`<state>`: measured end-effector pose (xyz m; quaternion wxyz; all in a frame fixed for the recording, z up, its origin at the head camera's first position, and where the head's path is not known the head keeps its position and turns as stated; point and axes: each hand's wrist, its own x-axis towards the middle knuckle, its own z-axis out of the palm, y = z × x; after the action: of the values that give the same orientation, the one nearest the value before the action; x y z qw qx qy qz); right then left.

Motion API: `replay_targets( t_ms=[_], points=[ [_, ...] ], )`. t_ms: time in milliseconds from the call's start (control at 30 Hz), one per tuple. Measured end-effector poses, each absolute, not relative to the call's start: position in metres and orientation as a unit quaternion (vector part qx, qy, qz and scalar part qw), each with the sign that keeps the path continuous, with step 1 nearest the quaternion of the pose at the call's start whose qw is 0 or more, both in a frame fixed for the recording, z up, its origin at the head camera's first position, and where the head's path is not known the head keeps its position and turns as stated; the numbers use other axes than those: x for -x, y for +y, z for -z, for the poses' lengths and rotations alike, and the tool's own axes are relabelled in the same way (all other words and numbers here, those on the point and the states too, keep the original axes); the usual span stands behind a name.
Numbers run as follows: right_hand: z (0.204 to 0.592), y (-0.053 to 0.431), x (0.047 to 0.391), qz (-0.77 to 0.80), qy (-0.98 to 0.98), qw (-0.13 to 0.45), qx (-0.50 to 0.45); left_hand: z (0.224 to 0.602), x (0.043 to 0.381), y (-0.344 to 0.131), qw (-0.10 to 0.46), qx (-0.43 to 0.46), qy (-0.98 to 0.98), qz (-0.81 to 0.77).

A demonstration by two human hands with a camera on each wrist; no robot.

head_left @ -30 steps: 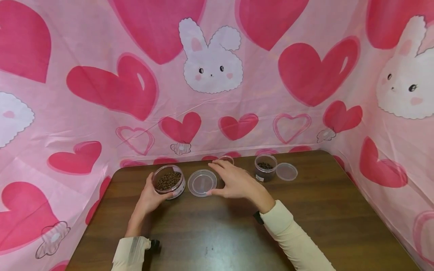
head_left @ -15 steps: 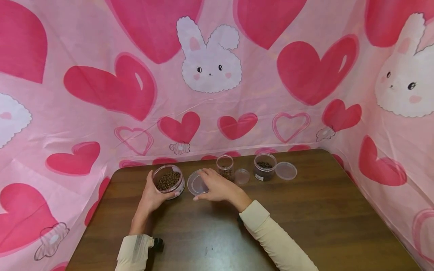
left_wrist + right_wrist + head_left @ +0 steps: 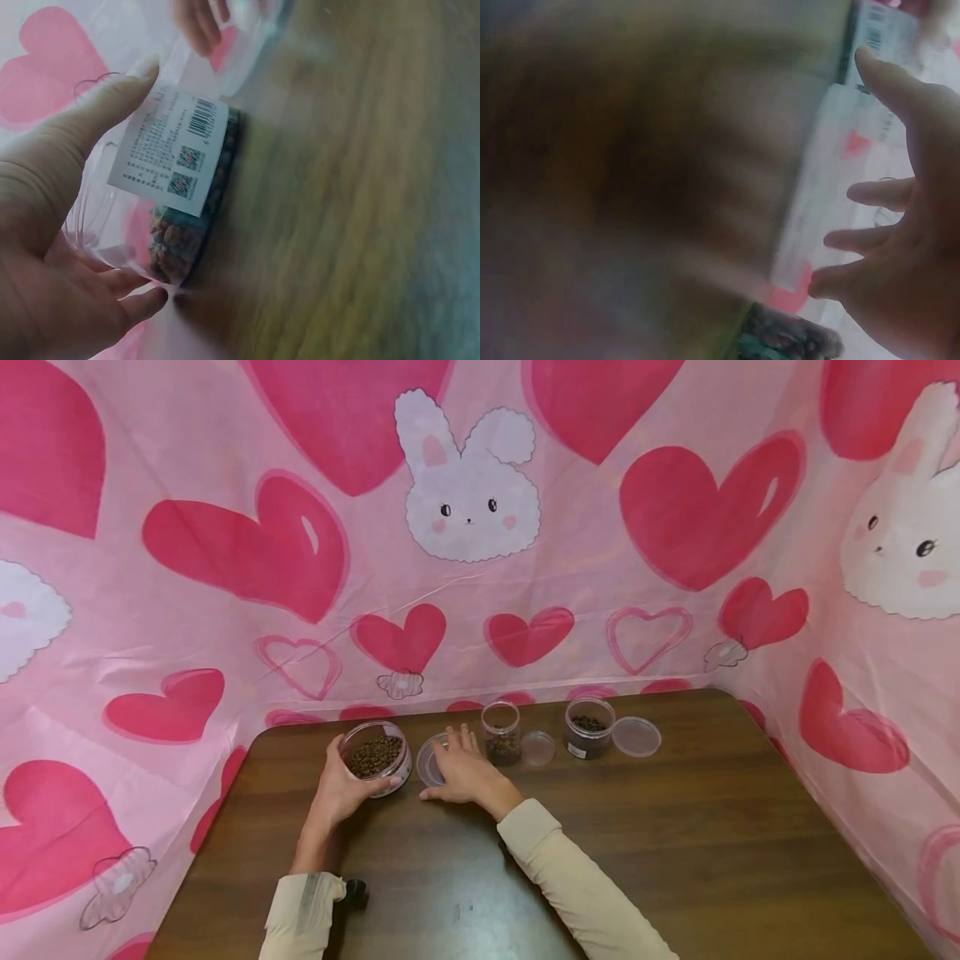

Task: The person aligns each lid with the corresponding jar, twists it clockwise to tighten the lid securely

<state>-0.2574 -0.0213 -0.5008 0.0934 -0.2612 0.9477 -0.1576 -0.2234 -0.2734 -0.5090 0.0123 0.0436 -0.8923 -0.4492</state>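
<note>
A wide clear jar (image 3: 405, 770) of small brown pellets (image 3: 375, 755) stands at the left of the table. My left hand (image 3: 339, 789) grips it, thumb on the near side and fingers round the far left. In the left wrist view, the thumb lies over a printed white label (image 3: 176, 150) on the jar's wall. Right of the jar lies a round clear lid (image 3: 426, 767), partly covered by my right hand (image 3: 463, 775). That hand's fingers spread out over the lid. The right wrist view has the thumb and fingers along the lid (image 3: 810, 195), pinching nothing.
A narrow clear jar (image 3: 500, 720) with brown bits stands right of my right hand, a small lid (image 3: 537, 749) beside it. Farther right are another jar (image 3: 589, 745) with dark contents and its lid (image 3: 636, 737). A pink heart-and-rabbit cloth (image 3: 592, 560) hangs behind the brown table (image 3: 480, 877).
My right hand has moved left and down over the large lid, uncovering the narrow jar and small lid, and its fingers have spread. My left hand keeps its grip on the wide jar.
</note>
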Motion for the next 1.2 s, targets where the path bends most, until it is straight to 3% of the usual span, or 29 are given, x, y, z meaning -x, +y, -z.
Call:
replay_targets(
  t_ms=[467,733,1200],
  points=[
    [0.495,-0.026,0.259,0.125,0.961,0.134,0.207,0.506,0.224,-0.271,0.003,-0.059,-0.885,0.462],
    [0.499,-0.031,0.255,0.058,0.969,0.085,0.226,0.507,0.22,-0.273,0.008,-0.058,-0.894,0.444],
    [0.495,-0.03,0.248,0.061,0.968,0.061,0.235,0.511,0.211,-0.274,0.008,-0.047,-0.894,0.446]
  ],
)
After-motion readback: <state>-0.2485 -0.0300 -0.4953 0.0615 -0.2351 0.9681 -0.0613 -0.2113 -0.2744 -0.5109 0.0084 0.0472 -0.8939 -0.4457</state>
